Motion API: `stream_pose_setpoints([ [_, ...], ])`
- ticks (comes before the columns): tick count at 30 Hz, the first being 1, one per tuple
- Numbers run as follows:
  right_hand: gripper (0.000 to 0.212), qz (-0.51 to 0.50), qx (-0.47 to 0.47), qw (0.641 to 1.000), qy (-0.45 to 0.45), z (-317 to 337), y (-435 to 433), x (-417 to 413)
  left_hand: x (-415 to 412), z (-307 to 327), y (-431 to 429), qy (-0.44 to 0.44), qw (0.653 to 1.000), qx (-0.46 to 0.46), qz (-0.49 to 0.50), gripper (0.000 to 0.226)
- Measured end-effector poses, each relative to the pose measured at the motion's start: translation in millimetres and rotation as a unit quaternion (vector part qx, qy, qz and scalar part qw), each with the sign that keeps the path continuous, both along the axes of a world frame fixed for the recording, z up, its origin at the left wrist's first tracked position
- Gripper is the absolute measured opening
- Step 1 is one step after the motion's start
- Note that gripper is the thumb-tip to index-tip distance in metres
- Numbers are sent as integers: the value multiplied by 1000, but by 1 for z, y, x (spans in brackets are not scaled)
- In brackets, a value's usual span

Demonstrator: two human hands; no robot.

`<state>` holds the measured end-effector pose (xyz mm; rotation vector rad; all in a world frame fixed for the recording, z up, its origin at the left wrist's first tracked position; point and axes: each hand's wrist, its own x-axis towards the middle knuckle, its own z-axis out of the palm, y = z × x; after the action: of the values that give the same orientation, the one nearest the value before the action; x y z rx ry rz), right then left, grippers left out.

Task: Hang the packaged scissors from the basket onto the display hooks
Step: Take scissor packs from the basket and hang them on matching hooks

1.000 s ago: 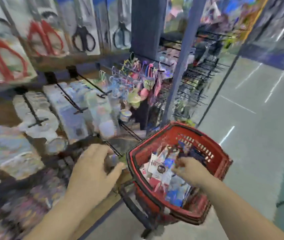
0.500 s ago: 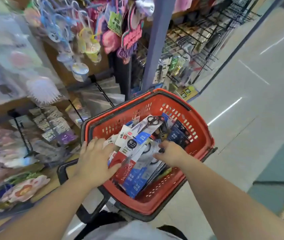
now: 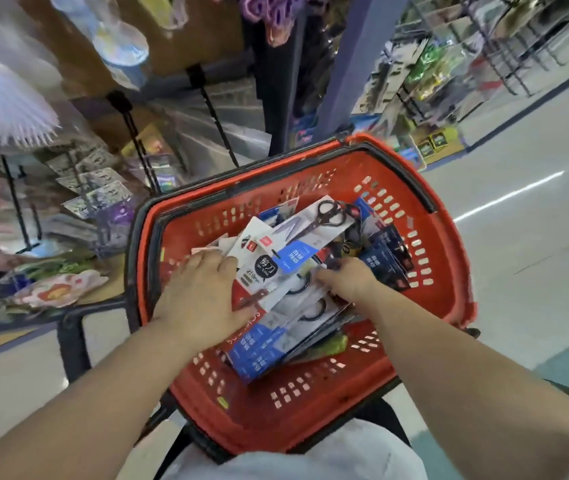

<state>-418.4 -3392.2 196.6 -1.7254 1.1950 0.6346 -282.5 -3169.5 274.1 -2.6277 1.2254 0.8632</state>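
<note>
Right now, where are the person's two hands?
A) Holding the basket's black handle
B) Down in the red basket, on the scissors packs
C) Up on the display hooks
B: the left hand rests on the packaged scissors and the right hand curls its fingers into the same pile, both inside the red basket.

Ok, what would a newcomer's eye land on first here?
A red plastic shopping basket fills the centre, heaped with carded scissors packs. The left hand rests flat on the pile's left side; the right hand curls into packs on its right. Blurred black display hooks stand upper left.
</note>
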Motion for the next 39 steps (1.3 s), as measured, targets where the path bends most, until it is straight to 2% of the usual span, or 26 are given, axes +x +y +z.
stream_pose_setpoints([
  [3, 41, 18, 27, 999, 2, -14, -13, 3, 1, -32, -27, 57, 990, 45, 119, 94],
  [5, 38, 14, 55, 998, -16, -21, -14, 6, -2, -54, -34, 86, 976, 73, 186, 98],
  [8, 34, -35, 107, 993, -46, -25, -7, 5, -12, -77, -36, 113, 948, 62, 292, 96],
  [10, 32, -88, 152, 982, -62, -23, 2, 3, -15, -83, -33, 104, 939, 40, 325, 90],
  [13, 26, -160, 209, 963, -65, -22, 8, -1, -15, -86, -27, 102, 941, 35, 320, 81],
  [16, 36, -192, 216, 953, -90, -22, 13, 1, -20, -84, -23, 123, 949, 79, 280, 67],
  [18, 26, -208, 226, 945, -111, -21, 21, 5, -25, -83, -21, 119, 952, 104, 263, 62],
  [21, 10, -232, 282, 921, -137, -18, 32, 8, -32, -84, -18, 81, 958, 96, 256, 72],
  [22, 14, -248, 307, 907, -147, -19, 34, 7, -33, -84, -18, 66, 960, 78, 261, 74],
  [24, 38, -252, 337, 892, -164, -23, 35, 3, -34, -83, -20, 50, 959, 47, 274, 76],
  [26, 60, -226, 312, 908, -163, -28, 41, -1, -35, -82, -23, 51, 958, 41, 278, 79],
  [27, 60, -217, 286, 919, -165, -29, 46, -1, -35, -81, -25, 50, 959, 46, 276, 79],
  [30, 42, -216, 212, 932, -198, -29, 53, 3, -39, -76, -26, 51, 952, 45, 298, 84],
  [32, 33, -194, 216, 927, -238, -22, 48, 5, -41, -72, -22, 60, 941, 4, 332, 91],
  [33, 33, -183, 226, 922, -255, -14, 42, 5, -42, -68, -20, 88, 928, -39, 359, 92],
  [34, 35, -177, 237, 917, -269, -7, 36, 7, -44, -61, -19, 135, 901, -98, 400, 93],
  [37, 33, -154, 276, 900, -299, 16, 23, 16, -53, -43, -18, 324, 767, -259, 490, 83],
  [39, 29, -118, 261, 910, -298, 27, 21, 23, -57, -38, -17, 392, 718, -287, 498, 79],
])
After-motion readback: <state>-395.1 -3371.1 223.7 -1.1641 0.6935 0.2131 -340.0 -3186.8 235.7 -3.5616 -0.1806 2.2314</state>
